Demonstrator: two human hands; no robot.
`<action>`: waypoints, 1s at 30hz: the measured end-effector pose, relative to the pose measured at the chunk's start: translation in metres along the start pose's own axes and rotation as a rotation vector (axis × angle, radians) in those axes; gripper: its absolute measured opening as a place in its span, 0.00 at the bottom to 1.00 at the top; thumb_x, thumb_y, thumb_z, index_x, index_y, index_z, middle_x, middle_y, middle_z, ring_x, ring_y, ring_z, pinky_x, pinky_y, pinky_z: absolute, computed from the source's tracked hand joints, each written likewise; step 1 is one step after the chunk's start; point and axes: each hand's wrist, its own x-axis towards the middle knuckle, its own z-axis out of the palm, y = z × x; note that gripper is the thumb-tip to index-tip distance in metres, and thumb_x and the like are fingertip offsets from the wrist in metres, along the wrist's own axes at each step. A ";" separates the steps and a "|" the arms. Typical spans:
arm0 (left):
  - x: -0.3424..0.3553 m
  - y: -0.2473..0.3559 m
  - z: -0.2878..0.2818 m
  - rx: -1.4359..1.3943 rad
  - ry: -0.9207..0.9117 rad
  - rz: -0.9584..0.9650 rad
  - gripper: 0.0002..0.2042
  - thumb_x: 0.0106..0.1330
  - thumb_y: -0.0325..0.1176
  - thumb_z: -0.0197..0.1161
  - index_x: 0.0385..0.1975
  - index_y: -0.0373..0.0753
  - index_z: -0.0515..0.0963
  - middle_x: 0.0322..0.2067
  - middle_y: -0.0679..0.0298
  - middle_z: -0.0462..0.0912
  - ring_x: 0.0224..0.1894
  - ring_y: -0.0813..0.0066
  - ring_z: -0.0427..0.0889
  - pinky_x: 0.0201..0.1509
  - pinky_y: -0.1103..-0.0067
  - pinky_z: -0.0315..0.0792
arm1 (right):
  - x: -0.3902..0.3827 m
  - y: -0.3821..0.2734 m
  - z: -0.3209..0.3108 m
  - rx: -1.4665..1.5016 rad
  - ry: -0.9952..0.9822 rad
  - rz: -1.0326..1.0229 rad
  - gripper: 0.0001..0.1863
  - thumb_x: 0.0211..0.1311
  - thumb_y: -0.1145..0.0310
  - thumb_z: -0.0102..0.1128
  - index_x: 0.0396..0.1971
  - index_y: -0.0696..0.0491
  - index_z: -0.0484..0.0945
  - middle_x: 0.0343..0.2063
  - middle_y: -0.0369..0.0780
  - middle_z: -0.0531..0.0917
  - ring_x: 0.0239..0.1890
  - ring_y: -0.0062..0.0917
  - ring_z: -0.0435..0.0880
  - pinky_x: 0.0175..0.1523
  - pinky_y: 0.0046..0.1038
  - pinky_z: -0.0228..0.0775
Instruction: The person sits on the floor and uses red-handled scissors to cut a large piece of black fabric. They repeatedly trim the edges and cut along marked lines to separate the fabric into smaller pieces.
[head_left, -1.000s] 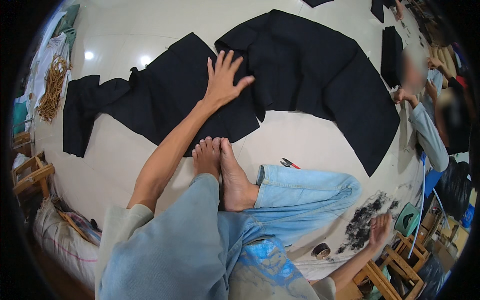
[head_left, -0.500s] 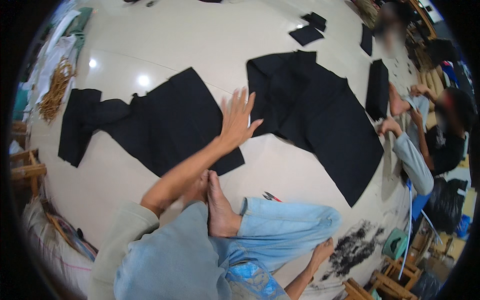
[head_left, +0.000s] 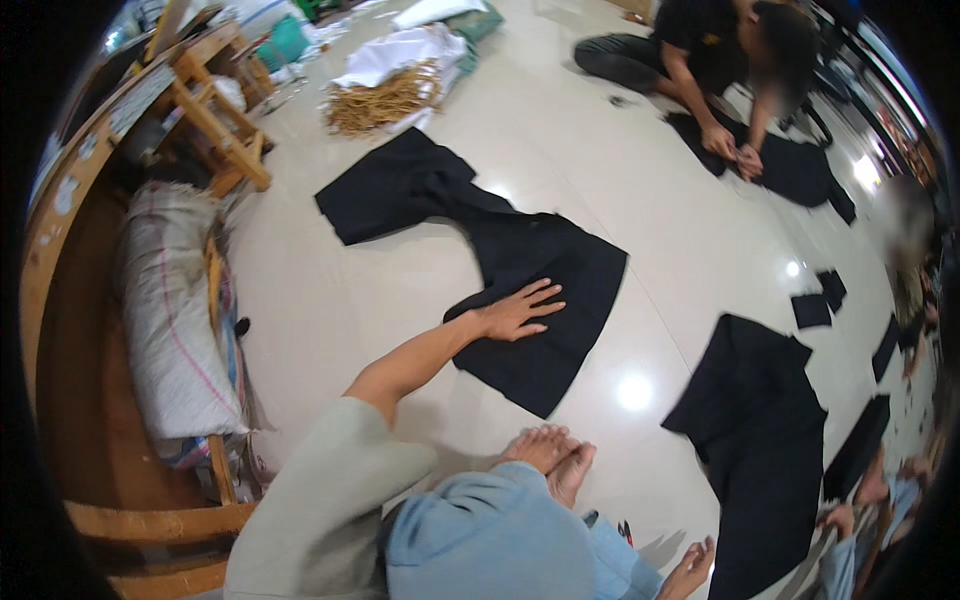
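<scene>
1. Along the far left, the pale floor (head_left: 300,300) is being taken up by a bulging sack (head_left: 180,300) and a wooden frame (head_left: 215,120).
2. Farther off, a white bag (head_left: 400,58) is being fronted by a bundle of tan strands (head_left: 390,98).
3. Left of centre, the left black cloth (head_left: 575,250) is being kept spread on the floor, its far end lying bunched and narrowed.
4. Onto its near, wider part the left hand (head_left: 520,312) is being laid palm down, fingers open and spread, nothing being gripped; presumably the cloth is being steadied or smoothed this way.
5. Just below its near corner, space is being occupied by bare feet (head_left: 560,455), and beside the knee by red-handled snips (head_left: 626,532); reach along the floor is being limited there.
6. The right hand (head_left: 688,568) is being held low, fingers open and loosely bent, beside the right black cloth (head_left: 765,450); whether it is being touched cannot be told.
7. Beyond, another dark cloth (head_left: 795,172) is being worked on by a seated co-worker (head_left: 690,60), and black scraps (head_left: 815,308) are being left nearby.
</scene>
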 end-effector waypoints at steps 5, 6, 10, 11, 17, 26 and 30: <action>0.025 -0.077 -0.052 0.310 0.030 -0.440 0.29 0.72 0.46 0.55 0.70 0.42 0.65 0.70 0.49 0.65 0.66 0.45 0.71 0.69 0.59 0.68 | -0.011 -0.018 0.053 0.135 -0.254 -0.022 0.19 0.70 0.68 0.55 0.55 0.65 0.78 0.52 0.51 0.83 0.56 0.41 0.81 0.67 0.37 0.66; 0.030 -0.086 -0.061 0.301 0.053 -0.551 0.27 0.66 0.45 0.62 0.63 0.40 0.73 0.64 0.50 0.73 0.64 0.48 0.75 0.66 0.54 0.69 | -0.015 -0.024 0.060 0.216 -0.239 0.038 0.18 0.71 0.68 0.56 0.53 0.64 0.79 0.50 0.50 0.84 0.52 0.40 0.82 0.66 0.37 0.66; 0.042 -0.013 -0.051 0.318 0.221 -0.412 0.24 0.60 0.37 0.66 0.56 0.34 0.76 0.64 0.47 0.71 0.67 0.51 0.68 0.70 0.52 0.61 | -0.016 -0.013 0.050 0.148 -0.107 0.410 0.15 0.68 0.65 0.62 0.39 0.64 0.82 0.39 0.48 0.86 0.44 0.34 0.85 0.59 0.35 0.70; 0.037 0.007 -0.036 0.235 0.272 -0.317 0.24 0.64 0.34 0.64 0.60 0.32 0.74 0.65 0.45 0.69 0.69 0.49 0.64 0.71 0.51 0.59 | -0.014 -0.004 0.046 -0.042 0.002 0.295 0.14 0.68 0.65 0.63 0.38 0.64 0.82 0.39 0.48 0.86 0.46 0.34 0.85 0.60 0.35 0.69; 0.089 0.172 0.081 -0.327 0.248 0.009 0.34 0.66 0.46 0.66 0.66 0.28 0.66 0.64 0.43 0.69 0.65 0.45 0.69 0.69 0.56 0.63 | 0.024 0.003 0.009 -0.003 0.272 0.214 0.15 0.65 0.68 0.65 0.45 0.63 0.81 0.47 0.50 0.83 0.58 0.43 0.79 0.65 0.38 0.65; 0.208 0.290 0.124 -0.099 0.267 -0.242 0.18 0.62 0.41 0.70 0.41 0.32 0.78 0.44 0.54 0.77 0.50 0.56 0.73 0.54 0.62 0.66 | 0.059 0.040 0.026 -0.085 0.261 0.229 0.34 0.72 0.51 0.58 0.65 0.63 0.67 0.71 0.55 0.62 0.74 0.49 0.58 0.75 0.46 0.50; 0.182 0.240 0.108 -0.250 0.363 -0.340 0.12 0.64 0.35 0.67 0.36 0.31 0.79 0.36 0.47 0.82 0.43 0.47 0.81 0.46 0.57 0.71 | 0.090 0.097 0.026 -0.306 0.282 0.210 0.39 0.73 0.43 0.51 0.70 0.61 0.63 0.73 0.54 0.58 0.76 0.50 0.53 0.75 0.58 0.44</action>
